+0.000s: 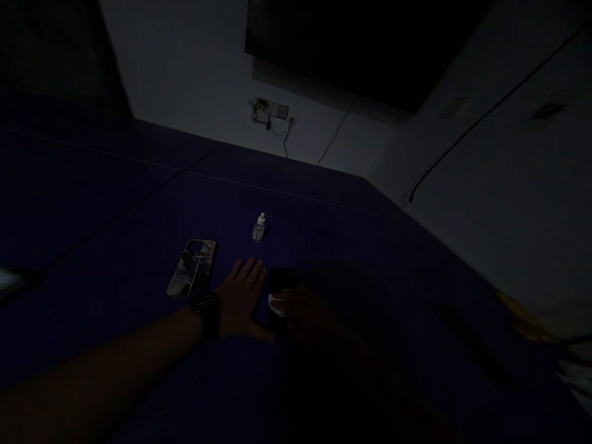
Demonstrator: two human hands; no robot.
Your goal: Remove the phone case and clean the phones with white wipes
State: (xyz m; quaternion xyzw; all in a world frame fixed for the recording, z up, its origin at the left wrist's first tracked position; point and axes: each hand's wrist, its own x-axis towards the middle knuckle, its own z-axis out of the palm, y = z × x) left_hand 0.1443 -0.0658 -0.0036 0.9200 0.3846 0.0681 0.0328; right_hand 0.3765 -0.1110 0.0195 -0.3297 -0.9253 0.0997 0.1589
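The room is very dark. My left hand (243, 298) lies flat with fingers spread on the dark blue surface, a black watch on its wrist. Its thumb reaches to the edge of a dark flat slab (281, 279) that looks like a phone. Over that slab, my right hand (303, 311) is closed on a small white cloth-like piece (276, 306) pressed against it; shadow hides most of this hand. To the left lies a patterned phone case (193, 268) with a camera cutout. A small clear dropper bottle (258, 230) with a white top stands upright beyond my hands.
A long dark object (472, 342) lies to the right. Something yellow (527, 317) sits by the right wall. At the far wall are power sockets (272, 111) with hanging cables, below a large black screen (351, 49). A pale lit object (9, 279) shows at the left edge.
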